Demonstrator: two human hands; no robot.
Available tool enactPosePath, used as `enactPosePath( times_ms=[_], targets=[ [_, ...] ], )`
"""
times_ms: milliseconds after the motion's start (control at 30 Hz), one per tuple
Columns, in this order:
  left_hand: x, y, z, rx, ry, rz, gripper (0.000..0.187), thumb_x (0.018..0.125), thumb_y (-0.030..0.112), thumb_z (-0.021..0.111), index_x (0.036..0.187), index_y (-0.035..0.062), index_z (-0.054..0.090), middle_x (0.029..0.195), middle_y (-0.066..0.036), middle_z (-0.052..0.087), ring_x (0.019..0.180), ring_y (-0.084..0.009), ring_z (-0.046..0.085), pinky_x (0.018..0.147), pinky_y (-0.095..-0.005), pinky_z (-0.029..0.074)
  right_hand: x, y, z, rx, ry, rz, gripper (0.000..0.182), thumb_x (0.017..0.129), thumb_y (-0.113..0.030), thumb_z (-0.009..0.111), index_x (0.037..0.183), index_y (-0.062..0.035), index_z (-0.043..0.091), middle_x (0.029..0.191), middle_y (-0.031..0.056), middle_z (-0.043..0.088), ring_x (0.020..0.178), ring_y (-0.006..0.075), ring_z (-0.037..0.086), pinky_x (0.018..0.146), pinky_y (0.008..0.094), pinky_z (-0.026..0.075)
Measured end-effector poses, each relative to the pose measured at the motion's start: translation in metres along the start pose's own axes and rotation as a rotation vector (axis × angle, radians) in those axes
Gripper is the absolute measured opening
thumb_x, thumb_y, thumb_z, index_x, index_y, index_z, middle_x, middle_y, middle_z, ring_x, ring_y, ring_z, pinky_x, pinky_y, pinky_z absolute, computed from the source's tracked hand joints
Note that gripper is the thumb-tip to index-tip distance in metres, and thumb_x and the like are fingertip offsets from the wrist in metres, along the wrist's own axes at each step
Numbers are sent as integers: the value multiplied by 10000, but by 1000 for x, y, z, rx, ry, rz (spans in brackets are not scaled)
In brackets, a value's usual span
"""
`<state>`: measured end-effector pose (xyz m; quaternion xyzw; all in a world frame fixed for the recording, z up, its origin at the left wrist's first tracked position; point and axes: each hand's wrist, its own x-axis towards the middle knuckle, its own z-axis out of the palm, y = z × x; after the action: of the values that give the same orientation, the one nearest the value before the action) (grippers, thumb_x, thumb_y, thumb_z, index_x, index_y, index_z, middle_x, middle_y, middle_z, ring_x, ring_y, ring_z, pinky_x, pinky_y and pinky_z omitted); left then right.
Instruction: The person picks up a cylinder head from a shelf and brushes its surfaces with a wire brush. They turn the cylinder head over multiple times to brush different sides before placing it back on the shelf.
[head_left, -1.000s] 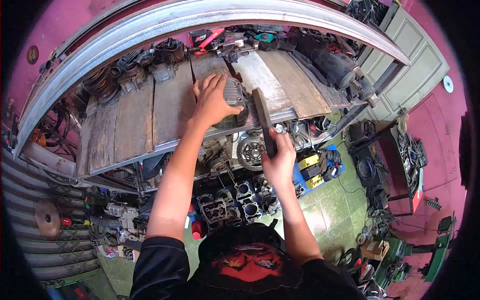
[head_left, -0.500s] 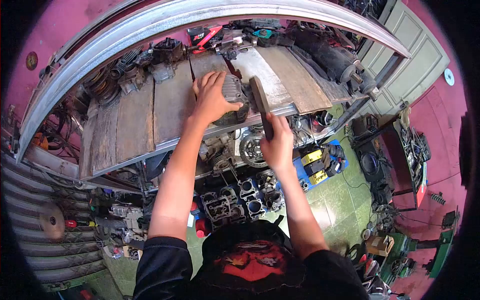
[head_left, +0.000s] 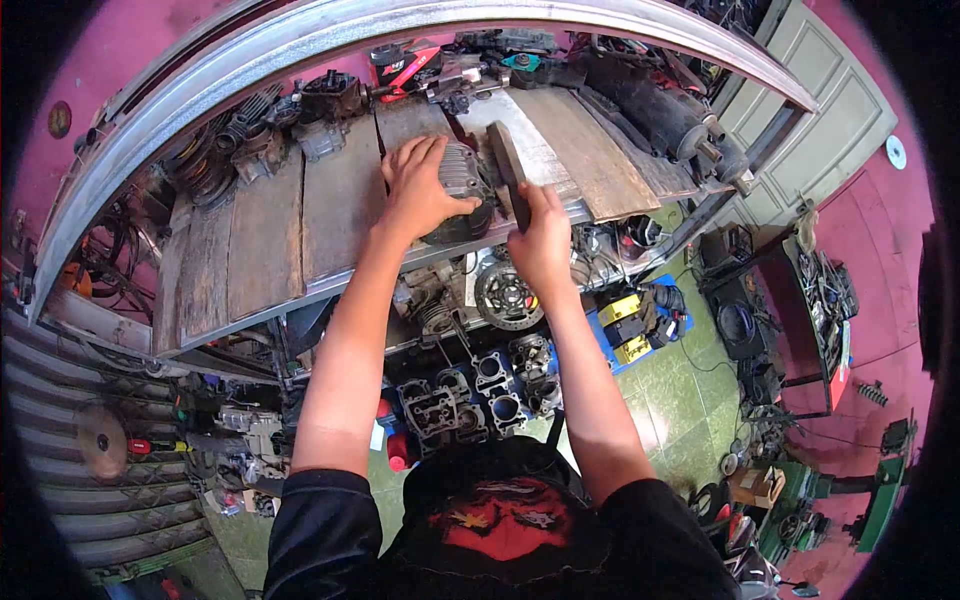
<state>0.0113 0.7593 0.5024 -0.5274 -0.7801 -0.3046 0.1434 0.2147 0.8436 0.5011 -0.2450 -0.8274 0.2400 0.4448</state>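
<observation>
My left hand (head_left: 418,192) is wrapped over a finned metal engine cylinder (head_left: 464,172), fingers on its far left side and thumb along its near side. The cylinder sits on the wooden planks of the workbench (head_left: 340,205), close to the front edge. Just right of it, my right hand (head_left: 543,240) grips the near end of a long flat grey-brown bar (head_left: 505,160). The bar points away from me, its far part right alongside the cylinder. My palm hides the bar's near end.
Greasy engine parts (head_left: 335,95) and a red-and-black box (head_left: 405,68) line the bench's back. A dark exhaust muffler (head_left: 665,105) lies at back right. Below stand a brake disc (head_left: 508,297), several cylinder blocks (head_left: 490,372) and yellow boxes (head_left: 622,308). A metal beam (head_left: 440,32) arches overhead.
My right hand has pushed the bar forward and left, nearer the cylinder. My left hand stays on the cylinder.
</observation>
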Motion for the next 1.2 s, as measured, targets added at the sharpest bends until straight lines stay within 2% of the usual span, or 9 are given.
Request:
enactPosePath(
  times_ms=[200, 267, 433, 567, 667, 833, 967, 1100, 1200],
  targets=[
    [0, 2, -1, -38, 4, -18, 1124, 605, 493, 959, 1522, 6, 529, 1555, -191, 534, 1509, -343, 393, 1277, -556, 176, -70, -25, -44, -15, -5, 19, 549, 673, 170, 647, 1204, 34, 667, 1095, 226, 665, 1033, 479, 675, 903, 475, 567],
    [-2, 0, -1, -46, -27, -39, 1141, 641, 482, 967, 1585, 62, 483, 1602, -171, 489, 1526, -341, 380, 1280, -535, 201, -75, -25, -62, -43, -134, 212, 611, 687, 160, 649, 1284, 31, 645, 1293, 224, 654, 1200, 457, 661, 1044, 471, 555],
    [-8, -20, -5, -266, -73, -28, 1281, 603, 473, 991, 1638, 64, 357, 1633, -211, 417, 1562, -375, 309, 1279, -563, 169, -59, -56, -75, -71, -77, -69, 608, 727, 153, 623, 1317, 9, 647, 1385, 192, 640, 1191, 414, 674, 1001, 458, 574],
    [-21, -17, 4, -399, -50, -201, 1343, 565, 444, 1025, 1666, 149, 314, 1651, -199, 392, 1568, -380, 293, 1278, -564, 180, -45, -56, -54, -308, -166, -251, 557, 776, 106, 629, 1327, 28, 639, 1400, 172, 646, 1222, 364, 662, 1006, 448, 571],
    [-24, -20, 11, -367, -17, -197, 1332, 567, 476, 1021, 1660, 172, 325, 1633, -190, 426, 1556, -387, 321, 1276, -564, 184, -29, -58, -46, -344, -204, -263, 545, 768, 120, 619, 1305, 32, 645, 1376, 168, 663, 1177, 359, 680, 989, 450, 576],
    [-25, -22, 12, -446, -23, -209, 1299, 582, 488, 1013, 1648, 172, 342, 1602, -187, 476, 1539, -385, 368, 1269, -568, 191, 25, -50, -26, -276, -190, -292, 336, 783, 84, 628, 1101, -12, 670, 1220, 172, 704, 1063, 403, 700, 898, 492, 595],
    [-23, -24, 10, -458, -49, -227, 1274, 595, 483, 1006, 1645, 188, 348, 1607, -189, 476, 1538, -373, 379, 1266, -572, 188, 50, -58, -19, -323, -280, -271, 314, 779, 87, 637, 1073, -18, 665, 1180, 149, 703, 1043, 386, 712, 874, 495, 600],
    [-27, -21, 12, -403, -38, -237, 1261, 608, 489, 1000, 1645, 196, 346, 1610, -192, 470, 1532, -381, 381, 1267, -580, 179, 26, -51, -25, -295, -245, -281, 374, 776, 95, 640, 1132, -10, 684, 1228, 144, 706, 1057, 384, 712, 887, 483, 604],
    [-25, -23, 12, -338, -36, -217, 1282, 604, 497, 1002, 1655, 199, 331, 1608, -192, 466, 1542, -385, 352, 1267, -586, 169, -5, -46, -46, -314, -160, -415, 462, 769, 101, 650, 1218, 1, 692, 1297, 152, 701, 1079, 378, 710, 908, 468, 606]
  ],
)
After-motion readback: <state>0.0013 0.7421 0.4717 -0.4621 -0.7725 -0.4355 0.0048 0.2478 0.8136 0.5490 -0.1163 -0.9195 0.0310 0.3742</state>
